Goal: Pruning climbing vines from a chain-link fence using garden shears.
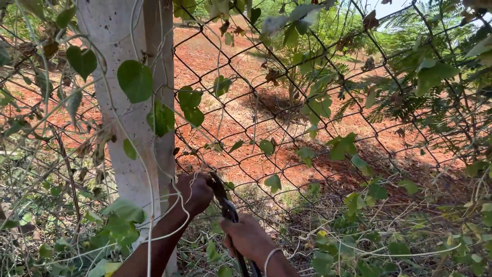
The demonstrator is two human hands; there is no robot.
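Observation:
My left hand (192,191) is closed low beside a pale concrete fence post (125,92), gripping a thin vine stem and the wire mesh there. In my right hand (247,237) is a pair of dark-handled pliers or cutters (225,205). The tool's jaws point up toward my left hand at the chain-link fence (287,118). Green heart-shaped vine leaves (136,79) climb the post and mesh. A pale bangle sits on my right wrist.
Dry and green creepers tangle over the fence at left and lower right. Behind the mesh lie red bare soil and small leafy shrubs (312,77). A pale vine strand loops across my left forearm.

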